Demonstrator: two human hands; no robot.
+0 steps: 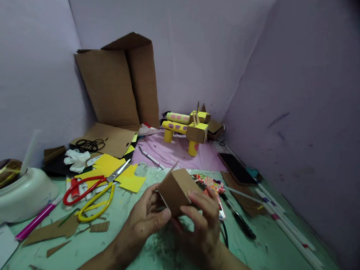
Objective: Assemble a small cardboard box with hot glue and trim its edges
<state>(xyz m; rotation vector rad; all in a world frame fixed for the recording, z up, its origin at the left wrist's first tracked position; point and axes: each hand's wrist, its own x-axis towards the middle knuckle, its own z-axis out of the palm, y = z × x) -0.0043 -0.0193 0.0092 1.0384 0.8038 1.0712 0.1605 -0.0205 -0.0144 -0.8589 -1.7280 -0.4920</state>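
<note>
A small brown cardboard box (178,187) is held above the green table, tilted, with a thin flap sticking up at its upper left. My left hand (149,218) grips its left side, the thumb along the lower edge. On the right side, the fingers of my right hand (201,217) press against the box. Part of the right hand's thumb is hidden or blurred below it. Beyond the hands, a yellow spotted cardboard animal (198,133) with a box head stands on a pink cloth (209,157), and a similar one (179,118) is behind it.
Scissors (112,179) lie open on yellow paper (134,183) at the left, near a white pot (30,197) and a magenta marker (39,220). Large folded cardboard (115,86) leans on the back wall. A phone (236,168), black pen (239,218) and white tubes (287,230) lie right.
</note>
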